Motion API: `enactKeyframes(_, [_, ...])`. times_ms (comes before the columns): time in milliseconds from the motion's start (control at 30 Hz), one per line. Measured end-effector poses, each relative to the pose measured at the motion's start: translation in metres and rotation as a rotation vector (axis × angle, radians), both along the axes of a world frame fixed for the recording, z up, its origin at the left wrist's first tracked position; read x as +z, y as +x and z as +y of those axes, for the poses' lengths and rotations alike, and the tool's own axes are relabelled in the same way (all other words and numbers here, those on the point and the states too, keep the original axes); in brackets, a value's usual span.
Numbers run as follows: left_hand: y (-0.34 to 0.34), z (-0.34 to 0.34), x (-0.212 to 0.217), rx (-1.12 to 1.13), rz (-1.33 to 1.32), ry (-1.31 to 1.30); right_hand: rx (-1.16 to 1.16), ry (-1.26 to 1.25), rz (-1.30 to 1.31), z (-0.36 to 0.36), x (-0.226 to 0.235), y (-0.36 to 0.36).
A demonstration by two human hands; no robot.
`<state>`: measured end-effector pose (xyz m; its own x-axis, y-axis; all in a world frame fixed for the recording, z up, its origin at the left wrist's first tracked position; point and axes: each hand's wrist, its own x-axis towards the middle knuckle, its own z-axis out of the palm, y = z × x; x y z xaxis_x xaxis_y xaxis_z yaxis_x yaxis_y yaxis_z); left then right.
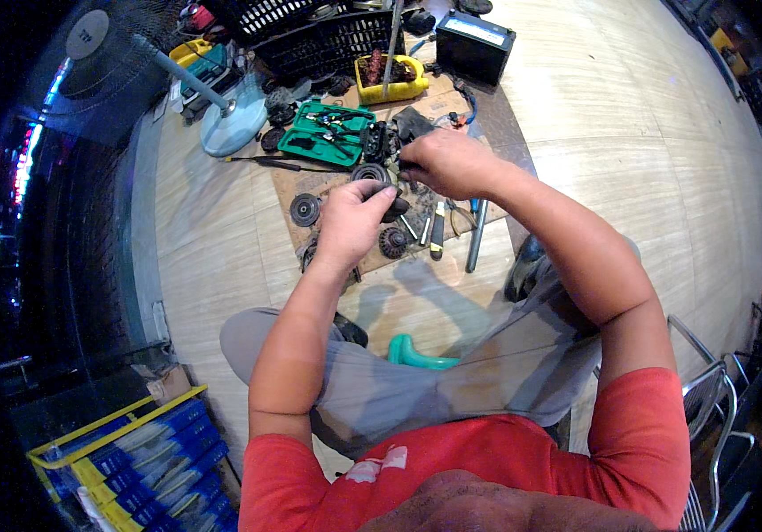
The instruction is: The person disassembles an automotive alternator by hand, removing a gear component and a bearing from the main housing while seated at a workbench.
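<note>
Head view: left hand (351, 215) is clenching its grip around a dark round part (395, 209); right hand (445, 162) is pinching a small dark piece just above it, over cardboard (296, 184) lying on the floor beside a green tool case (326, 135).

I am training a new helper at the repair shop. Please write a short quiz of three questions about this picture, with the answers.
1. True or false: the left hand rests flat on the bare floor.
2. Which thing lies open just beyond the hands? A) a green tool case B) a white bucket C) a red book
3. Fill in: under the dark round parts and hand tools lies a sheet of brown ____.

Key
1. False. Both the left hand and the right hand are raised and grip small dark parts over the work sheet.
2. A
3. Cardboard.
</note>
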<state>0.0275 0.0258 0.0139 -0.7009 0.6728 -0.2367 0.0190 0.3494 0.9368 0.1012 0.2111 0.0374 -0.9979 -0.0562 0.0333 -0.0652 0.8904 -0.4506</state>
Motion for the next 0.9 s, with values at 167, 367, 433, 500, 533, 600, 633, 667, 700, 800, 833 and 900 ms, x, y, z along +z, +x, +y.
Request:
enactKeyframes(167, [0.004, 0.004, -0.002, -0.023, 0.09, -0.049, -0.093, -0.042, 0.005, -0.012, 0.001, 0.001])
enactKeyframes(367, [0.003, 0.005, -0.002, 0.006, 0.166, -0.098, -0.121, -0.164, 0.014, -0.017, 0.001, 0.0])
enactKeyframes(433, [0.001, 0.005, -0.002, 0.008, 0.186, -0.091, -0.151, -0.191, 0.024, -0.021, 0.003, 0.003])
enactKeyframes(500, [0.005, 0.005, 0.004, 0.051, 0.222, -0.117, -0.201, -0.201, 0.051, -0.025, 0.004, 0.005])
enactKeyframes(533, [0.003, 0.006, 0.002, 0.06, 0.262, -0.109, -0.223, -0.238, 0.039, -0.028, 0.008, 0.006])
enactKeyframes(600, [0.003, 0.004, 0.002, 0.111, 0.252, -0.141, -0.248, -0.326, 0.037, -0.034, 0.01, 0.006])
enactKeyframes(633, [0.003, 0.004, 0.0, 0.146, 0.231, -0.121, -0.251, -0.377, 0.047, -0.036, 0.008, 0.005])
enactKeyframes(667, [0.003, 0.004, -0.002, 0.179, 0.181, -0.121, -0.253, -0.429, 0.056, -0.039, 0.005, 0.005])
enactKeyframes(700, [0.004, 0.004, 0.002, 0.222, 0.305, -0.047, -0.287, -0.424, 0.031, -0.041, 0.002, 0.005])
enactKeyframes(800, [-0.004, 0.002, -0.013, 0.286, 0.137, 0.071, -0.277, -0.619, 0.035, -0.057, 0.002, 0.009])
enactKeyframes(833, [-0.007, 0.004, -0.018, 0.312, -0.015, 0.215, -0.271, -0.617, -0.028, -0.057, -0.005, 0.008])
enactKeyframes(900, [-0.01, 0.008, -0.016, 0.341, -0.327, 0.507, -0.31, -0.696, -0.097, -0.061, -0.008, 0.013])
